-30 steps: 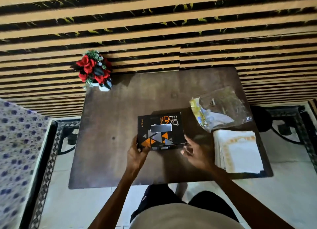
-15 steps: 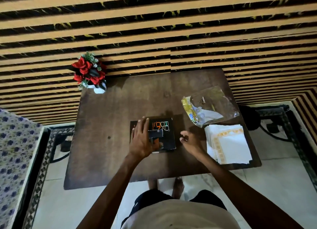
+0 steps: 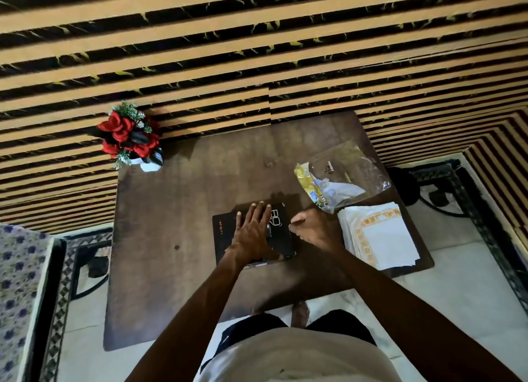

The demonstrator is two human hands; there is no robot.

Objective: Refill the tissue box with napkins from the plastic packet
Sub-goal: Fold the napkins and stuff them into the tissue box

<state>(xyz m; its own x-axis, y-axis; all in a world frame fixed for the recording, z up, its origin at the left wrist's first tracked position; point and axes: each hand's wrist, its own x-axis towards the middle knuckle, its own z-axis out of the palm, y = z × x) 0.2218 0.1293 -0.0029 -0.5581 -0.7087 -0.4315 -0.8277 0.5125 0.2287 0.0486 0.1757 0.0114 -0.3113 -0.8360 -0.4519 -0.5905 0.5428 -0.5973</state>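
Note:
The black tissue box (image 3: 224, 235) lies flat on the dark wooden table (image 3: 171, 224), near the front middle. My left hand (image 3: 253, 233) rests palm-down on its top with the fingers spread, covering the slot. My right hand (image 3: 310, 228) is at the box's right edge with the fingers curled; whether it pinches anything is unclear. A stack of white napkins with gold borders (image 3: 377, 235) sits at the table's right front corner. The clear plastic packet (image 3: 343, 175), nearly empty, lies just behind the stack.
A white pot of red artificial roses (image 3: 128, 137) stands on the table's far left corner. A striped black-and-orange wall runs behind the table. A blue-patterned cushion (image 3: 20, 281) is at the left. My feet show under the table's front edge.
The box was held by both hands at its front edge; now it lies flat with my left hand pressed on top. My right hand has moved to its right side.

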